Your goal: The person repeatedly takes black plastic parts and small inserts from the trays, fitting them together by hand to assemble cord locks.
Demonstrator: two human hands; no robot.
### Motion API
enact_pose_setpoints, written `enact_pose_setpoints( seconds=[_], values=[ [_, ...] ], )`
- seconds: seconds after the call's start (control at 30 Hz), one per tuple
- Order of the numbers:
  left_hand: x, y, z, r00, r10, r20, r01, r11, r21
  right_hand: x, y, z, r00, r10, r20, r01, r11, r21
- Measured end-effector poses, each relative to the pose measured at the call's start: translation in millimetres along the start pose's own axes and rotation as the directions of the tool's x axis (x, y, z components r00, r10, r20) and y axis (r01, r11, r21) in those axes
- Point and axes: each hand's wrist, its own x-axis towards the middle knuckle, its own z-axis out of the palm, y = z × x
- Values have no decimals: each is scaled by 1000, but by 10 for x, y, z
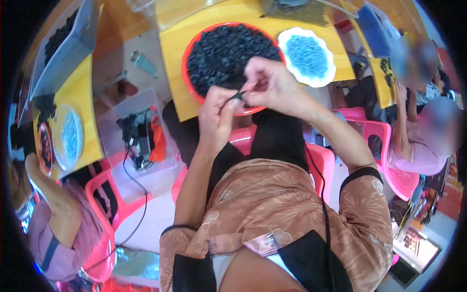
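My left hand (217, 110) and my right hand (270, 83) meet over the near edge of a red basin (185, 63). Between their pinched fingertips is a small black piece (238, 95), held by both. Many small black pieces (226, 51) fill the basin. Right of it on the yellow table (177, 104) lies a white scalloped plate (322, 82) heaped with small light-blue pieces (305, 54). Fine detail of the held piece is too small to tell.
A clear plastic box (168, 163) with cables and red cloth stands on the floor at left. A co-worker (73, 209) sits at the left table, others (413, 155) at the right. A grey bin (73, 53) is upper left.
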Motion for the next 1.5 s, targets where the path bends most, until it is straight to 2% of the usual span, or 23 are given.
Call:
enact_pose_setpoints(
  seconds=[0.03, 0.07, 0.1, 0.17, 0.2, 0.37, 0.43, 0.5, 0.6, 0.7, 0.8, 0.9, 1.1, 1.23, 1.33, 1.4, 1.43, 1.5],
  values=[
    [7, -14, 8, 999, 24, -23, -23, 999, 48, -3, 48, 1, 996, -91, -17, 88, 987, -132],
    [7, 10, 51, 996, 72, -52, -70, 997, 46, -15, 44, 10, 992, -119, -31, 114, 984, -136],
    [-15, 21, 42, 999, -2, -41, 0, 999, -44, -35, -11, 12, 999, -39, -38, 38, 999, -27],
    [-31, 92, 56, 998, -55, -32, 51, 991, -124, -38, -37, -17, 1000, 3, -10, -2, 996, 85],
    [-32, 107, 68, 1000, -6, -11, 4, 980, -200, -47, -94, -58, 997, 71, 22, -73, 987, 145],
    [-57, 36, 56, 996, 21, 91, -4, 983, -184, -152, -135, -90, 993, 91, 71, -102, 979, 178],
    [-71, 68, 103, 997, 22, 78, -12, 992, -125, -206, -216, -74, 1000, 25, 8, -25, 997, -68],
    [-85, 115, 145, 998, 22, 65, -20, 999, -44, -242, -193, -78, 997, -72, -13, 68, 975, -209],
    [-101, 72, 172, 996, 8, 94, 1, 995, -103, -284, -209, -153, 1000, -6, 16, 9, 987, -160],
    [-91, 87, 193, 993, 11, 119, 9, 985, -170, -275, -155, -233, 995, 54, 88, -64, 992, 112],
    [-97, 100, 210, 992, 16, 124, 12, 974, -227, -236, -141, -265, 983, 102, 156, -131, 973, 191],
    [-83, 96, 161, 993, 28, 111, -1, 973, -232, -190, -122, -240, 979, 108, 173, -138, 975, 176],
    [-52, 63, 109, 994, 47, 104, -26, 980, -196, -138, -120, -151, 987, 73, 143, -70, 997, -23],
    [-45, 40, 87, 989, 48, 142, -15, 975, -224, -125, -149, -148, 978, 137, 157, -153, 984, 96],
    [-53, 80, 118, 992, 46, 114, -25, 985, -172, -140, -146, -145, 970, 157, 183, -187, 970, 155],
    [-74, 14, 87, 997, 35, 65, -20, 976, -217, -144, -100, -110, 967, 170, 189, -209, 955, 211],
    [-69, -3, 84, 999, 34, 42, -23, 970, -241, -139, -115, -99, 969, 168, 181, -202, 961, 190],
    [-57, 37, 80, 994, 58, 90, -28, 953, -301, -138, -167, -70, 973, 159, 165, -185, 971, 154]
  ],
)
